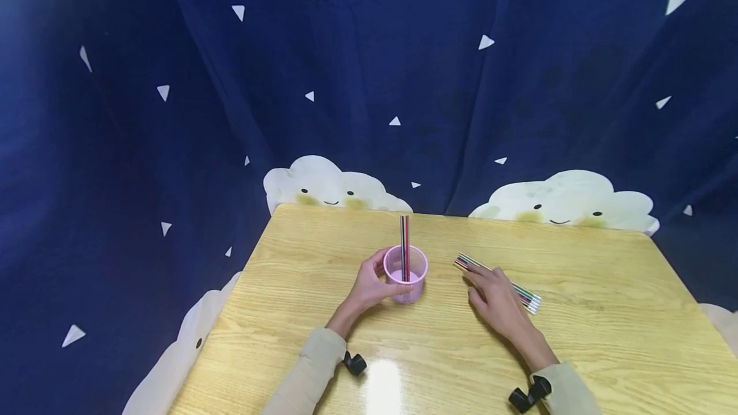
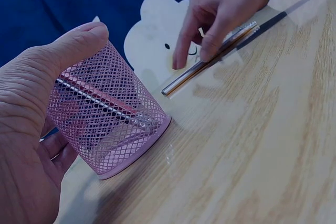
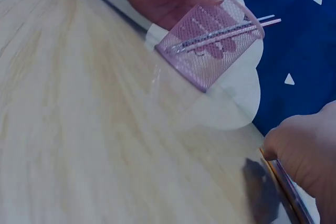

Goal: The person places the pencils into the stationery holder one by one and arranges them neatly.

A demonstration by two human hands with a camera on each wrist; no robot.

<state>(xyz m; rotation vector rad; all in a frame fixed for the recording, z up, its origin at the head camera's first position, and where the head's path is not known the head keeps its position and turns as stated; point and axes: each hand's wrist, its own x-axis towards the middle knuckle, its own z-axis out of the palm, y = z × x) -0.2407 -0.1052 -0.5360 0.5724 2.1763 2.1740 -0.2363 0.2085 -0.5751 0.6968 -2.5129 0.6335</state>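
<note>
My left hand [image 1: 368, 285] grips a pink mesh pen cup [image 1: 408, 295] from its left side, with the thumb across the near wall. The cup stands upright on the table. Two or so striped pencils [image 1: 405, 229] lean inside it, their upper ends above the rim; the left wrist view shows them through the mesh [image 2: 126, 148]. To the right of the cup, my right hand [image 1: 497, 303] lies over a row of several striped pencils [image 1: 529, 300] on the table. Its fingertips come down at the row's far left end, and the palm hides the middle of the row.
The light wooden table [image 1: 300, 255] carries the cup and pencils. Behind it hangs a dark blue curtain [image 1: 369, 69] with white triangles and smiling clouds. Each wrist wears a small black camera, such as the left one [image 1: 355, 364].
</note>
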